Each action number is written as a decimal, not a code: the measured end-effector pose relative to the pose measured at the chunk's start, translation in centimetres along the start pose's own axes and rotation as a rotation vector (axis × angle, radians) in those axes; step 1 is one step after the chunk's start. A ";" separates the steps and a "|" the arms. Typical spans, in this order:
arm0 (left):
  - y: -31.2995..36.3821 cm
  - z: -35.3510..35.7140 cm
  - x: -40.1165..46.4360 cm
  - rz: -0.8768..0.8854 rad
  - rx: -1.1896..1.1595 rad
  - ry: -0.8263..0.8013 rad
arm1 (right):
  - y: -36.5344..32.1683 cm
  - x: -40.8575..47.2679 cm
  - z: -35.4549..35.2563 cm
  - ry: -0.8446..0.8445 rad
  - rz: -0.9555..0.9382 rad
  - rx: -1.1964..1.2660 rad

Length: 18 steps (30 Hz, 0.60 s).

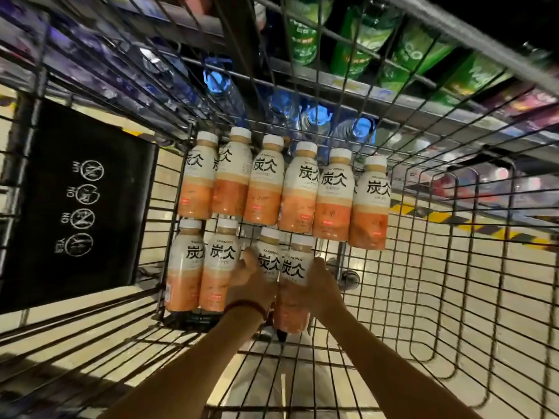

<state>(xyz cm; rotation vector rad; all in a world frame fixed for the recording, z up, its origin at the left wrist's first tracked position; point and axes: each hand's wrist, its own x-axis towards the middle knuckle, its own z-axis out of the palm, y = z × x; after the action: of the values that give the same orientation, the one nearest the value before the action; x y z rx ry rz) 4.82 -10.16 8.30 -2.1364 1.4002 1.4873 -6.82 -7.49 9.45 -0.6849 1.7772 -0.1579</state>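
Several orange-and-white drink bottles with white caps lie in two rows on the floor of a wire shopping cart. The far row spans the cart's width. In the near row, two bottles lie at the left. My left hand grips a third bottle beside them. My right hand grips a fourth bottle, pressed against the third one. A red band circles my left wrist.
A black child-seat flap with white warning icons hangs on the cart's left side. Beyond the cart, store shelves hold blue-capped water bottles and green bottles. The cart's right half shows bare wire over a tiled floor with a yellow-black stripe.
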 end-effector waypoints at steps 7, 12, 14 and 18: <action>0.4 -2.1 -1.7 0.066 0.096 -0.058 | 0.4 -2.5 -2.3 -0.020 0.053 0.080; 1.9 -5.9 -4.7 0.099 -0.273 -0.041 | -0.8 -6.0 -5.2 0.019 -0.014 0.174; 2.8 -7.5 -6.5 0.143 -0.371 -0.028 | -1.9 -7.9 -6.6 0.015 -0.077 0.323; 5.5 -10.6 -10.2 0.247 -0.604 -0.025 | -5.7 -12.1 -9.7 0.107 -0.264 0.443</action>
<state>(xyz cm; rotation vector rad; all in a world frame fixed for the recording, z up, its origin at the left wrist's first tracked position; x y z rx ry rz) 6.75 -13.61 23.53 -2.3016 1.3692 2.2615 -11.65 -8.10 25.24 -0.5902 1.6666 -0.7547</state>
